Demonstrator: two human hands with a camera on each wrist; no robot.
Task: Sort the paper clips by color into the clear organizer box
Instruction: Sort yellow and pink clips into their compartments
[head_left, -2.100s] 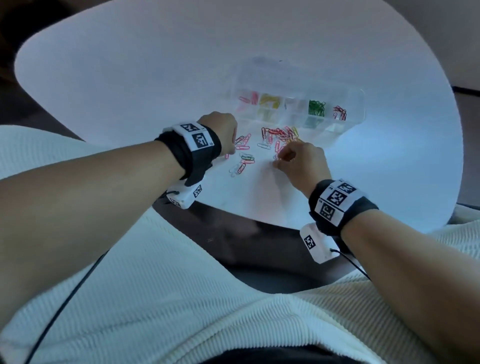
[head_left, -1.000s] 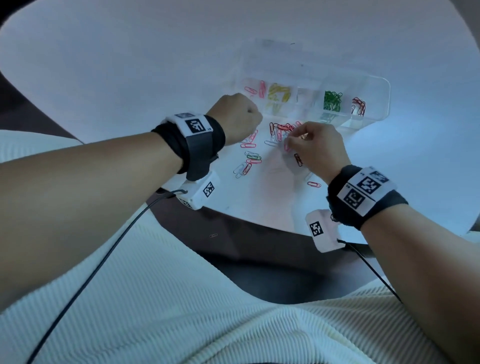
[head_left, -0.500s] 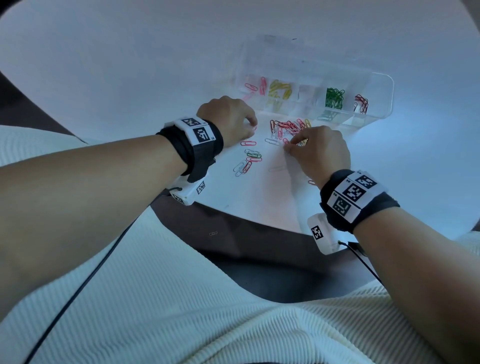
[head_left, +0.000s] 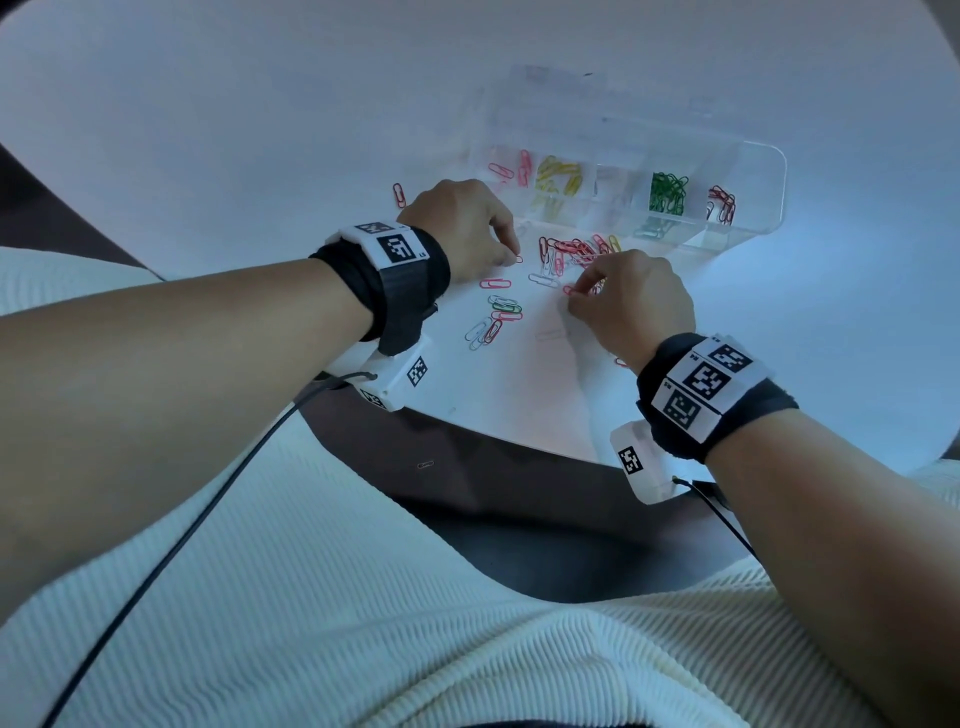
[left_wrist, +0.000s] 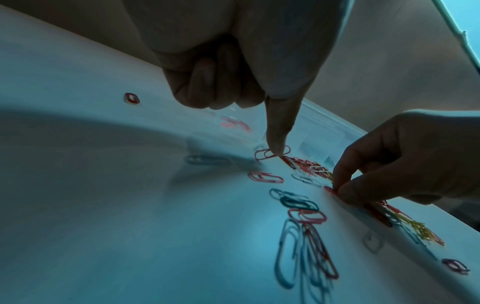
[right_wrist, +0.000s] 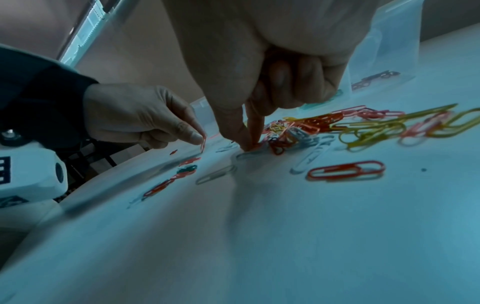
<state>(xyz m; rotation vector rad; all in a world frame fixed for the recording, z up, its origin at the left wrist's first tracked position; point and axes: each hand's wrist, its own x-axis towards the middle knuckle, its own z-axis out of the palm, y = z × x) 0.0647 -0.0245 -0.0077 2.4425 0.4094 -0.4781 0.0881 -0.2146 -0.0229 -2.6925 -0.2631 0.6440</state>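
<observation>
The left hand (head_left: 462, 228) has dropped to pinch a pink clip (left_wrist: 271, 153); the right hand (head_left: 631, 306) pinches a red clip (left_wrist: 330, 189).

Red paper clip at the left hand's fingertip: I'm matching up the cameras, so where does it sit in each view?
Head: the red paper clip is just above centre, at the left hand fingertip.
Left wrist: centre, under the extended finger.
Right wrist: left of centre, at the far hand's fingertip.
Shared landmark: the mixed clip pile, to its right in every view.
</observation>
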